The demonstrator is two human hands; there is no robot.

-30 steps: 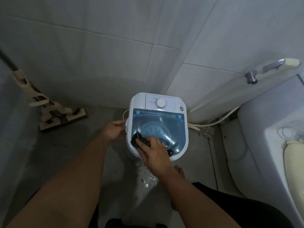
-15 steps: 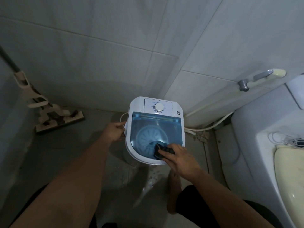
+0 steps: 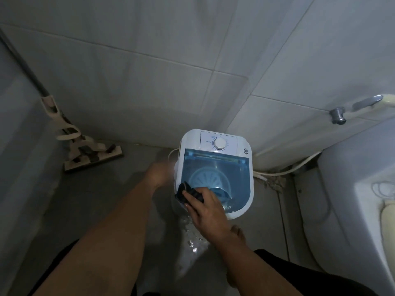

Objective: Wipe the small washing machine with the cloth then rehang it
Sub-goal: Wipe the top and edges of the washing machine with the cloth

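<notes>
The small washing machine [image 3: 235, 159] is white with a clear blue lid and a round dial; it stands on the floor in the corner of the tiled walls. My right hand [image 3: 206, 210] presses a dark cloth [image 3: 185, 192] onto the lid's near left corner. My left hand [image 3: 159, 171] is blurred and sits against the machine's left side, seemingly holding it; its fingers are hard to make out.
A mop [image 3: 85, 154] leans against the left wall with its head on the floor. A white toilet [image 3: 359, 189] stands at the right, with a spray handle [image 3: 367, 102] on the wall and hoses [image 3: 286, 169] behind the machine. Water wets the floor [image 3: 192, 242] near my bare foot [image 3: 238, 231].
My right hand has slid the cloth from the lid's near right part to its near left corner. The view has shifted, and my left hand now looks blurred.
</notes>
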